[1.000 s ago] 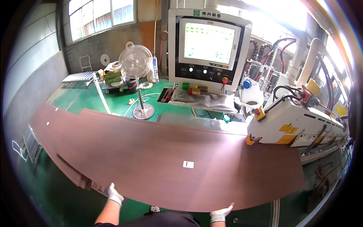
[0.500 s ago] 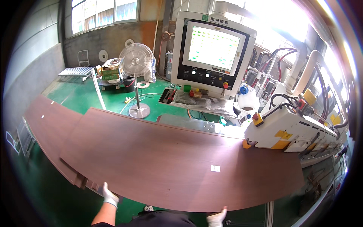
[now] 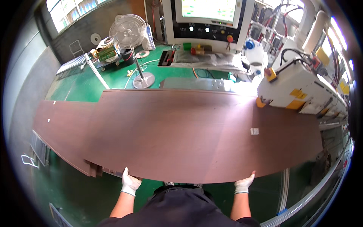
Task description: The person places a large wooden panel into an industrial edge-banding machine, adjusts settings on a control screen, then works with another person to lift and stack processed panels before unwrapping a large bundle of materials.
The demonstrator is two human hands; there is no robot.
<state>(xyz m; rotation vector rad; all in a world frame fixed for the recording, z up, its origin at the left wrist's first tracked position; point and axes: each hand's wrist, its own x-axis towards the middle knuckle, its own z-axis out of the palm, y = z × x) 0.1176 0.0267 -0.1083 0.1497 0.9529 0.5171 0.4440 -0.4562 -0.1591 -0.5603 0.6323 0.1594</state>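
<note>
At the near edge, dark clothing [image 3: 177, 208] is seen from above, with the tips of two shoes [image 3: 169, 184] partly covered by it. White gloves are worn on both hands. The near edge of a large brown panel [image 3: 170, 136] is clamped in the grip of the left hand [image 3: 131, 184], the thumb laid over the top and the fingers mostly hidden. The same edge is clamped farther right in the grip of the right hand [image 3: 243, 184], its thumb pointed up along the surface; its fingers are largely hidden too.

The brown panel is spread flat across the middle of the view, well wider than the gap between the hands. A small white label [image 3: 254, 131] is stuck on its right part. At the left, a second brown panel [image 3: 62, 125] is partly overlapped by it, and two small white marks are carried there.

The panel's far right edge is met by a white machine [image 3: 283, 90] with yellow and orange parts. Behind the panel, a grey metal plate [image 3: 189, 84] is placed. Beyond it, a plastic-covered bundle [image 3: 206, 58] is set below a control console [image 3: 169, 22] with a lit screen. To the left, a standing fan [image 3: 128, 32] is set on the green floor [image 3: 77, 85], with a loaded cart [image 3: 106, 53] behind it.
</note>
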